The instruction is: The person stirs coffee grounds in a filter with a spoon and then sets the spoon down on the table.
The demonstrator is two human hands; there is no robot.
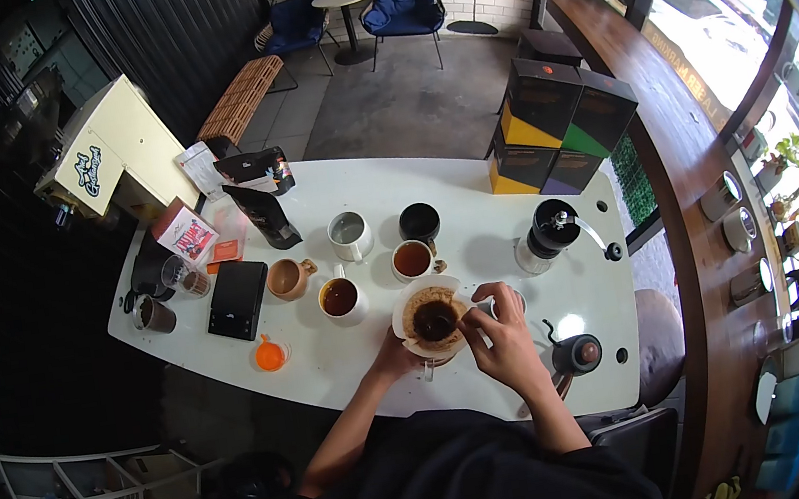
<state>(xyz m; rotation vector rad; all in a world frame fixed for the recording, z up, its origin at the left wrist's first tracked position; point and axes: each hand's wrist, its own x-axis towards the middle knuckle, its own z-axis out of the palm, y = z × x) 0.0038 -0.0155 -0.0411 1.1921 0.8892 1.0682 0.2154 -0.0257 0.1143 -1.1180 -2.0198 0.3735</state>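
Observation:
A coffee dripper (410, 347) with a paper filter (455, 286) stands near the front edge of the white table, dark wet coffee grounds (435, 320) inside. Below it part of a clear handle shows. My left hand (395, 357) is closed round the dripper's left side, its fingers partly hidden underneath. At the filter's right rim, the fingers of my right hand (504, 335) are pinched together on the paper. Just behind are a white mug of amber drink (339, 299) and a cup of reddish drink (413, 260). A small cup (510, 302) is partly covered by my right hand.
To the right are a gooseneck kettle (576, 355) and a hand grinder (550, 230). Stacked black boxes (554, 123) fill the back right corner. A black scale (238, 301), brown cup (290, 278), orange scoop (271, 354) and coffee bags (260, 212) stand left.

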